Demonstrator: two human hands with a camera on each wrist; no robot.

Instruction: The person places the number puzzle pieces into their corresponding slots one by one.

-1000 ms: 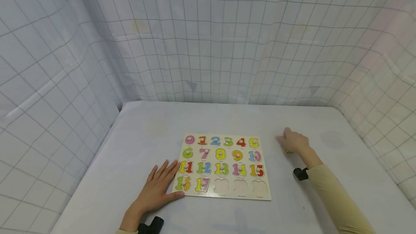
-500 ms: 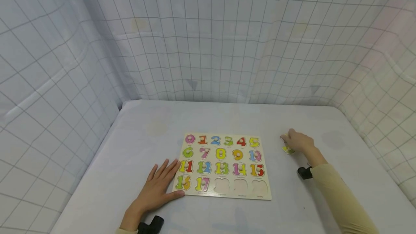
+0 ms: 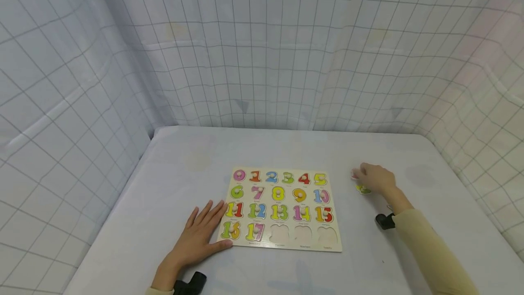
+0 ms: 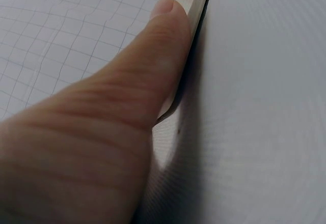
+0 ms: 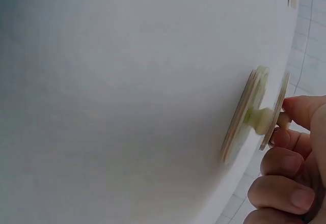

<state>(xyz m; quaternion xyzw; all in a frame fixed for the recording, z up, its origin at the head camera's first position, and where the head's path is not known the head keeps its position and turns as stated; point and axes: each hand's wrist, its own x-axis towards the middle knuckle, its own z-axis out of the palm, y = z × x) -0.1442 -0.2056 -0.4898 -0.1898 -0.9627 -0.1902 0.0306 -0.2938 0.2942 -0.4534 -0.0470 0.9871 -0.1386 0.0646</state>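
My left hand (image 3: 198,236) lies flat with fingers spread at the lower left corner of a wooden number puzzle board (image 3: 294,248). Its thumb (image 4: 163,46) rests along the board's edge in the left wrist view. Right of the board, my right hand (image 3: 375,177) pinches the knob of a thin number puzzle piece (image 5: 278,107) between thumb and forefinger, the other fingers curled. Close beneath that piece, a second knobbed puzzle piece (image 5: 239,117) lies on the table, showing yellow and green in the head view. The held piece's number is mostly hidden by the hand.
Pieces 0 to 17 sit in the board; three bare recesses (image 3: 303,235) show at its lower right. White cloth covers the table (image 3: 196,154). Grid-patterned curtains (image 3: 262,58) hang behind and at both sides. A black wrist camera (image 3: 385,221) sits on the right wrist.
My right hand has shifted slightly right, then taken a puzzle piece by its knob and moved it a little left, off the yellow-green one. The left hand and board have stayed put.
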